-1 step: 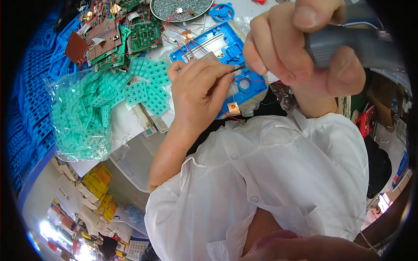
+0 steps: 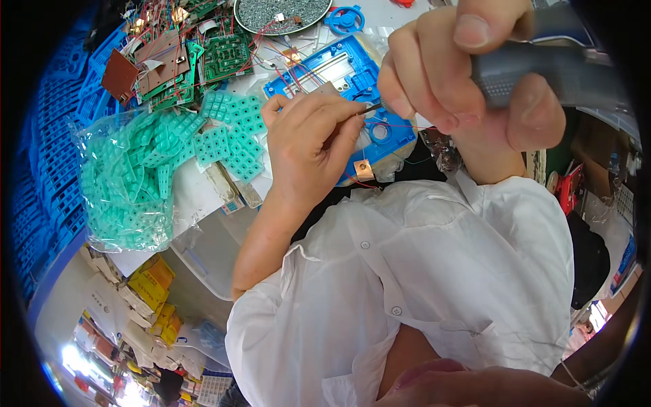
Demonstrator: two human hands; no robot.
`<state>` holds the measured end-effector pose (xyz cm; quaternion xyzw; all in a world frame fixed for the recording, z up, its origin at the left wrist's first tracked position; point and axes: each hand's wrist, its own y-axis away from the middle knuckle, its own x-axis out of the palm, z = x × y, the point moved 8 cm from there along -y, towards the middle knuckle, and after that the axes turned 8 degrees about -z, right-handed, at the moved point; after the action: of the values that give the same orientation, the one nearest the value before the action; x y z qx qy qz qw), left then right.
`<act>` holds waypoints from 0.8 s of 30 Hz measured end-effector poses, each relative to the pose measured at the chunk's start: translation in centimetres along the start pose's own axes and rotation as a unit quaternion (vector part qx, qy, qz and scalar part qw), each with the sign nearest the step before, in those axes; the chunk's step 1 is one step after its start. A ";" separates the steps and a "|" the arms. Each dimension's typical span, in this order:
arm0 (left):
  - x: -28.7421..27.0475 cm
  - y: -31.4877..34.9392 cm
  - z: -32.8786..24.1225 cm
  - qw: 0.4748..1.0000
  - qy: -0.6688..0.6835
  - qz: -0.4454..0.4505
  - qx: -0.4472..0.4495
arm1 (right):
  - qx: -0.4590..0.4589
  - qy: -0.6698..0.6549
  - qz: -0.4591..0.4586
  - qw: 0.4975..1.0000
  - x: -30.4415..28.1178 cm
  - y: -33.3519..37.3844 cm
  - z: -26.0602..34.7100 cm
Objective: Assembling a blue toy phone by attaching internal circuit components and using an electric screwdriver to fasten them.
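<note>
Right hand (image 2: 441, 74) closed around driver (image 2: 542, 71); bit (image 2: 375, 107) at fingertips of left hand (image 2: 308, 139), whose hold cannot be determined. Case (image 2: 364, 62) lies beneath both hands; keypads (image 2: 230, 146) left of left hand.

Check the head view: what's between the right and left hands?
A thin dark tool shaft reaches from the right hand toward the left hand, with the blue housing behind it, in the head view.
</note>
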<state>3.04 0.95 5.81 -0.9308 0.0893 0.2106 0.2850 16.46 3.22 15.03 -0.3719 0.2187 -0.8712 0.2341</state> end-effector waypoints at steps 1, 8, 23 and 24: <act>0.1 -0.2 -0.1 1.000 0.008 -0.004 0.004 | 0.001 0.004 -0.006 1.000 -0.1 0.1 0.0; 0.5 -0.7 -0.8 0.995 -0.061 0.005 0.073 | 0.027 0.011 -0.064 0.998 -0.7 1.1 -0.1; 4.9 -17.0 12.3 0.929 -0.354 0.105 0.033 | -0.041 0.064 -0.007 0.997 -5.6 1.5 1.6; 4.2 -17.1 11.5 0.922 -0.373 0.078 0.065 | -0.024 0.052 -0.031 0.998 -5.2 1.5 1.0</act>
<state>7.74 21.32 3.73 -0.7545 0.0624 0.5576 0.3403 20.76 4.77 11.98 -0.3385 0.2395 -0.8907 0.1862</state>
